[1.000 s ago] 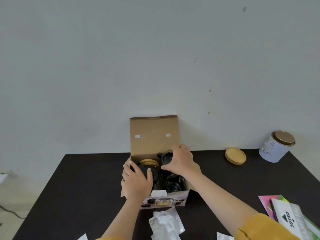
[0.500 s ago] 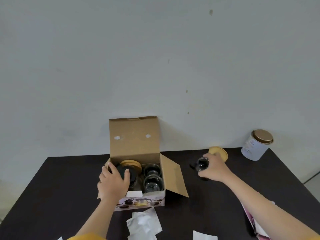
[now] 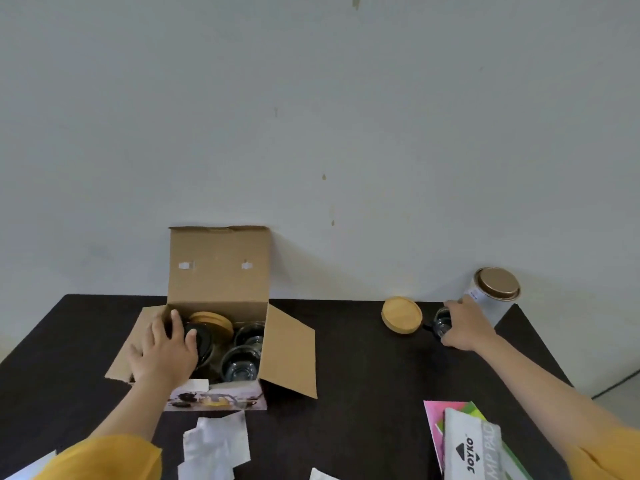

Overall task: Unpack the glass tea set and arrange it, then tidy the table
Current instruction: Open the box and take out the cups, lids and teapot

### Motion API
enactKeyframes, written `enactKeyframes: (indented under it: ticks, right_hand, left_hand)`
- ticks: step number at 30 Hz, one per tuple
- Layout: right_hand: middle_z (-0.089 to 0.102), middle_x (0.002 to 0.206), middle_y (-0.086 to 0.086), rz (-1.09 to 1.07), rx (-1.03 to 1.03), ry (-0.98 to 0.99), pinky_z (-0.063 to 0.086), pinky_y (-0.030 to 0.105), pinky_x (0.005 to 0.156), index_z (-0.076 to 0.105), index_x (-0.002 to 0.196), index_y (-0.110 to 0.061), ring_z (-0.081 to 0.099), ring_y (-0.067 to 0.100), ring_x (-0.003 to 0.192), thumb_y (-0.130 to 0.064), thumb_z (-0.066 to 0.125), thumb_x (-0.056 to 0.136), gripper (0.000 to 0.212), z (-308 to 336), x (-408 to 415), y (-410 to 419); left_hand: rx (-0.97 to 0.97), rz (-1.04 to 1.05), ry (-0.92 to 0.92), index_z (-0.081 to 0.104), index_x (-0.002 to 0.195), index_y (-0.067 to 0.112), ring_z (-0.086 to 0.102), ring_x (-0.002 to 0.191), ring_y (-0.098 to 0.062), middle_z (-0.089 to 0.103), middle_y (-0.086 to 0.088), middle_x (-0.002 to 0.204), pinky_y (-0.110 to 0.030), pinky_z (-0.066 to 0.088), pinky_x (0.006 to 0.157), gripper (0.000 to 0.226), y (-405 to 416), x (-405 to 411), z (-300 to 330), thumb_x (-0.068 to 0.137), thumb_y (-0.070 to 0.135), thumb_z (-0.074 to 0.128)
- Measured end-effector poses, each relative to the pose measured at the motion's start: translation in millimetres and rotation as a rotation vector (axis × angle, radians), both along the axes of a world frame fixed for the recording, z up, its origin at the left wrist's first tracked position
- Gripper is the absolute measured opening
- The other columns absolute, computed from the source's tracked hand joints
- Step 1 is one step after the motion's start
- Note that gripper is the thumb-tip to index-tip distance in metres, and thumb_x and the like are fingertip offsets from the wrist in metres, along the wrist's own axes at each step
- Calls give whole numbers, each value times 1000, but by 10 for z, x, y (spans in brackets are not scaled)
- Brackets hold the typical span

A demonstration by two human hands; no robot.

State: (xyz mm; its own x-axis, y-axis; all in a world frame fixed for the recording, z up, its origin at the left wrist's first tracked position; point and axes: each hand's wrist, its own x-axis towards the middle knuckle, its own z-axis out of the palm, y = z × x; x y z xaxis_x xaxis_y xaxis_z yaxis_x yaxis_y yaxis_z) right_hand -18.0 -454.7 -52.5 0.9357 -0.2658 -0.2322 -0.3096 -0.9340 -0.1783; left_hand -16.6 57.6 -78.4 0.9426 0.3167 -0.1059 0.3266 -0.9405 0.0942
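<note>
An open cardboard box point(image 3: 221, 271) stands at the back left of the dark table point(image 3: 363, 368), its lid upright. Inside are two glass cups point(image 3: 242, 362), bamboo lids point(image 3: 213, 320) and a dark-topped glass teapot point(image 3: 202, 336). My left hand point(image 3: 164, 351) rests on the box's left side, fingers spread over the teapot. My right hand point(image 3: 462, 325) is far right, closed around a small glass cup point(image 3: 441, 322) that stands on the table beside a round bamboo coaster point(image 3: 401, 313).
A white tin with a gold lid point(image 3: 493, 294) stands just behind my right hand at the table's back right corner. Crumpled white wrapping paper point(image 3: 216, 445) lies in front of the box. A stamp pad pack and coloured papers point(image 3: 471, 445) lie at the front right.
My right hand lifted a glass cup out of the box and carried it right, past the bamboo coaster, down to the table near the tin. My left hand stayed on the box.
</note>
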Motion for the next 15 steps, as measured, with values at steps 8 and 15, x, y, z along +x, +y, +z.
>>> enactKeyframes:
  ticks: [8, 15]
  right_hand:
    - [37, 130, 9, 146, -98, 68, 48, 34, 91, 43, 138, -12, 48, 29, 116, -16, 72, 74, 70, -130, 494, -219]
    - [35, 127, 8, 155, -88, 115, 52, 33, 79, 44, 132, -8, 53, 28, 106, -6, 69, 73, 63, -282, 754, -318]
  left_hand:
    - [-98, 142, -73, 4, 151, 22, -1, 146, -23, -3, -4, 160, -59, 4, 113, 58, -173, -50, -65, 98, 42, 16]
    - [-73, 195, -112, 10, 151, 23, 1, 146, -23, 1, -3, 160, -58, 6, 113, 57, -232, -31, -93, 98, 41, 20]
